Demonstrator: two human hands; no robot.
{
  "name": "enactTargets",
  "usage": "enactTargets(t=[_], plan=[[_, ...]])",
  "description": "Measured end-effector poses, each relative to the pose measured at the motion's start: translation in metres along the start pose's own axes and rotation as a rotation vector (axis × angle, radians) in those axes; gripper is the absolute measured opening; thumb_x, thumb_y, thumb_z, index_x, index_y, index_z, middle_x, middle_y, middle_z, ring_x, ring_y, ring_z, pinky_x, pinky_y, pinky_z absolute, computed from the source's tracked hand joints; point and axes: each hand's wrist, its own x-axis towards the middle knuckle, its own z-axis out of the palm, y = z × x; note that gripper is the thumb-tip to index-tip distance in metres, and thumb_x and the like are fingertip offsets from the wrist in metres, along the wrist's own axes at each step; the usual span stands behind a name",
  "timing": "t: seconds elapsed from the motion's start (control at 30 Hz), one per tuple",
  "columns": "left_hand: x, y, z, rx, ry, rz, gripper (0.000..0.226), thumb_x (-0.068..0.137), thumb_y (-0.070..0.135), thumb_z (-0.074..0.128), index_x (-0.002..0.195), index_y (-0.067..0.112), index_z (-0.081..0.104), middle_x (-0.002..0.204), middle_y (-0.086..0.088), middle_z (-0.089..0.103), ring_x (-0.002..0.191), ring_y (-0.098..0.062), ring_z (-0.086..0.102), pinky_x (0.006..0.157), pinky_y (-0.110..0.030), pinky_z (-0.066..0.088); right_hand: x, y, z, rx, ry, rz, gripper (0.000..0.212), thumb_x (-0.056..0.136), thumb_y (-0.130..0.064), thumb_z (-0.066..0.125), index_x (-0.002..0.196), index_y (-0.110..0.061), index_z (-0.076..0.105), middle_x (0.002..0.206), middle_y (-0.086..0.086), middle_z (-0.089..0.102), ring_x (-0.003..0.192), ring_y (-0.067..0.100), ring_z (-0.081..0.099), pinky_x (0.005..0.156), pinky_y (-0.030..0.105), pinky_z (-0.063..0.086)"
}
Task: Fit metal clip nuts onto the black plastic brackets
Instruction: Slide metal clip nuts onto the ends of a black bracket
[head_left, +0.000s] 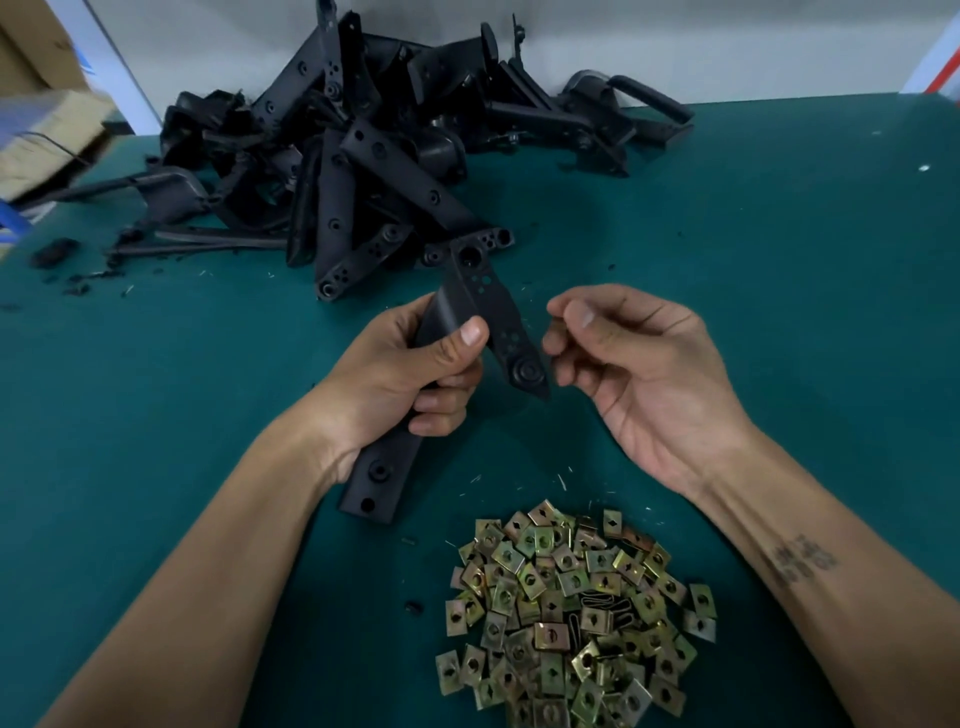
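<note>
While gripped, bracket (488, 317) between hands.

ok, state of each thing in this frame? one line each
left hand: grips a black plastic bracket
black plastic bracket: held off the table, tilted
right hand: fingers curled beside the bracket's end; contents unclear
clip nuts: loose heap on the table
bracket pile: jumbled at the far edge

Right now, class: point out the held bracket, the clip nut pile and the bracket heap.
held bracket (496, 317), head view, perforated arm.
clip nut pile (571, 618), head view, centre.
bracket heap (374, 156), head view, middle.
</note>
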Motion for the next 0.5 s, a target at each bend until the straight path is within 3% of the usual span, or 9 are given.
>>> enactTargets(t=[0.17,0.33,0.5], plan=[[0.000,0.000,-0.001,-0.014,0.009,-0.008,0.024,0.086,0.032,0.070,0.081,0.018,0.052,0.064,-0.001,0.033,0.042,-0.008,0.027,0.038,-0.018,0.030,-0.003,0.007,0.008,-0.066,0.060,-0.030,0.028,0.075,-0.009,0.074,0.102,-0.007,0.072,0.079,0.011,0.075,0.070,0.021,0.070,0.066,0.026,0.058],[0.001,-0.002,-0.002,-0.006,0.022,-0.014,0.026,0.092,0.032,0.072,0.084,0.017,0.051,0.064,0.000,0.034,0.043,-0.008,0.028,0.038,-0.018,0.030,-0.004,0.009,0.014,0.065,0.076,0.064,0.019,0.073,-0.005,0.073,0.092,-0.004,0.069,0.081,0.012,0.073,0.074,0.020,0.072,0.075,0.030,0.062],[0.001,-0.002,0.001,0.007,0.048,0.006,0.026,0.087,0.030,0.072,0.087,0.016,0.051,0.064,0.000,0.034,0.043,-0.008,0.028,0.038,-0.018,0.029,-0.005,0.003,0.013,0.171,0.020,0.179,0.009,0.078,-0.007,0.070,0.087,-0.006,0.071,0.089,0.011,0.075,0.078,0.018,0.073,0.068,0.030,0.061]])
